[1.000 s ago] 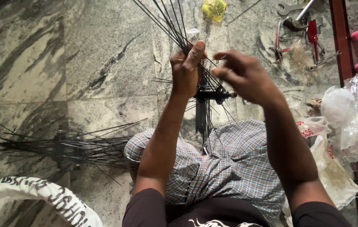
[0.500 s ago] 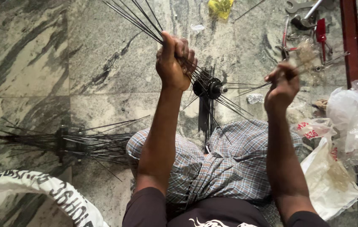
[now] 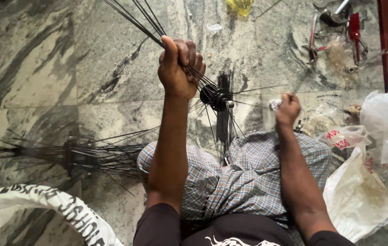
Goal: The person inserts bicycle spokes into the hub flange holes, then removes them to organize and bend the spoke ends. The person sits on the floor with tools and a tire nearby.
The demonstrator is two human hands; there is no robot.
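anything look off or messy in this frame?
Nothing damaged or spilled. The left hand grips a fanned bundle of black spokes at the hub; the right hand holds one spoke out sideways. A second spoked hub lies on the floor, and tools and plastic bags are strewn to the right.

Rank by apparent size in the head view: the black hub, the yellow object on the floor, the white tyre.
1. white tyre, though nearness to the camera enlarges it
2. and 3. yellow object (cut off by the frame) and black hub: look alike, unsure

black wheel hub (image 3: 217,96) held above the lap, its thin black spokes (image 3: 144,20) bunched up and leftward
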